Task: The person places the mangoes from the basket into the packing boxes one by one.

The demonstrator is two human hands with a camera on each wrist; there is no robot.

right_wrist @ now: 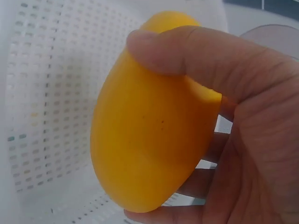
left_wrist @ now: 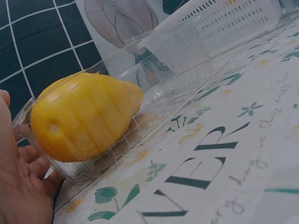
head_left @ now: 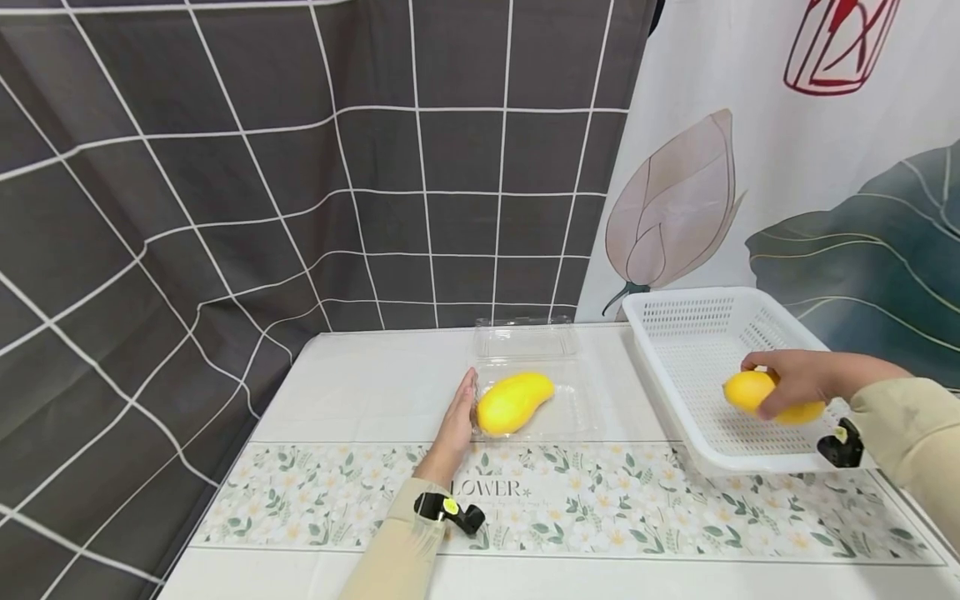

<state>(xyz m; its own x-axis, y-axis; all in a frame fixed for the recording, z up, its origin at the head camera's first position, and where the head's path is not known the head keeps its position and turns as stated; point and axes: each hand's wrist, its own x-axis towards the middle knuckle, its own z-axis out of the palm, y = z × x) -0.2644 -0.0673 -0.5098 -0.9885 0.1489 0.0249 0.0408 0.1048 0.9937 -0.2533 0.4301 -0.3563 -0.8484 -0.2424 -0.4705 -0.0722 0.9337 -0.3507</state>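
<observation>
Right hand [head_left: 813, 375]: is gripping the yellow mango [right_wrist: 135, 144] around its body, the thumb lying across the near face and the fingers curling behind.
Yellow mango: is sitting in that grip, within or just over the white basket [head_left: 765, 462]; I cannot tell whether it is touching the floor there.
Weight and feel: it is looking light enough for one hand, fairly firm and probably not squashing under moderate pressure.
Skin: is appearing smooth, so it may be sliding if pinched near the narrowing ends.
Best hold: thumb and fingers should be meeting opposite sides of the wide middle.
Left hand [head_left: 453, 425]: is resting along the left side of the clear box [head_left: 576, 408], fingers mostly extended, not gripping the second mango [head_left: 514, 404].
Second mango: is lying in the box, near its left wall; it is likely rolling easily, so the thick middle is offering the surest hold.
Clear box: is looking thin, light and bendy, likely creasing under a squeeze; a flat palm is suiting its wall.
</observation>
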